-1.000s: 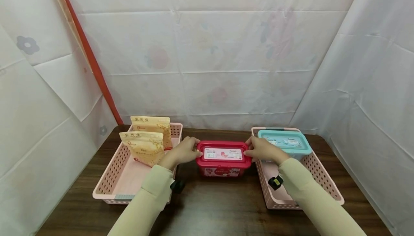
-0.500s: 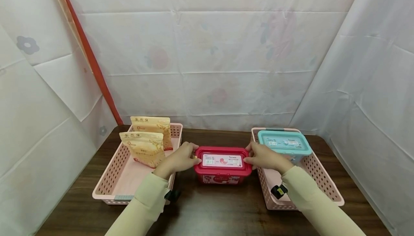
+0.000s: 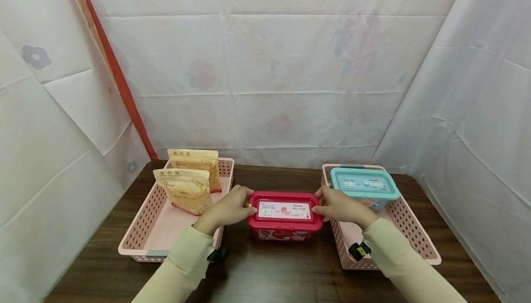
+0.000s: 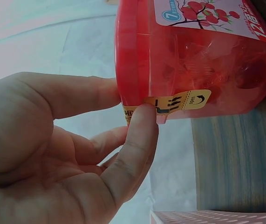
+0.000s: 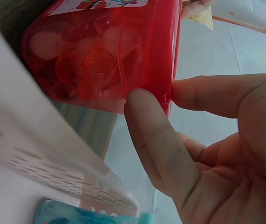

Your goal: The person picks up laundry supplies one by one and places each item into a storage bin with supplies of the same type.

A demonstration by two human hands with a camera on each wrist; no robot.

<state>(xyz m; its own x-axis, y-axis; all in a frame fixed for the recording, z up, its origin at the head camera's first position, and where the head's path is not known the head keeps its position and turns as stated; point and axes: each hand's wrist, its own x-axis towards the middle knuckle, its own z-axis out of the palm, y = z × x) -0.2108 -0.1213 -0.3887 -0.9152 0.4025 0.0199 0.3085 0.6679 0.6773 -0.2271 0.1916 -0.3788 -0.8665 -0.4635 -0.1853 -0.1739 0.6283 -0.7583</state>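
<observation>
Between the two baskets on the table stands a red lidded plastic box (image 3: 285,224), with pale labels and, in the wrist views, rounded pieces showing through its translucent walls. My left hand (image 3: 230,208) pinches the lid's left end, thumb on top and fingers at the side by a yellow "open" sticker (image 4: 195,99). My right hand (image 3: 342,205) pinches the opposite end in the same way, as the right wrist view shows, with its fingertips (image 5: 144,100) below the lid's rim. The box sits level, its lid closed.
A pink basket (image 3: 138,229) at left holds two yellow pouches (image 3: 186,190) standing up. At right another pink basket (image 3: 421,236) bears a turquoise lidded box (image 3: 365,183) at its far end. White curtains hang behind the dark wooden table (image 3: 269,275).
The red box has come a little toward me, with both hands holding its ends. Most of this shift happened in the first half second. Both baskets stay put.
</observation>
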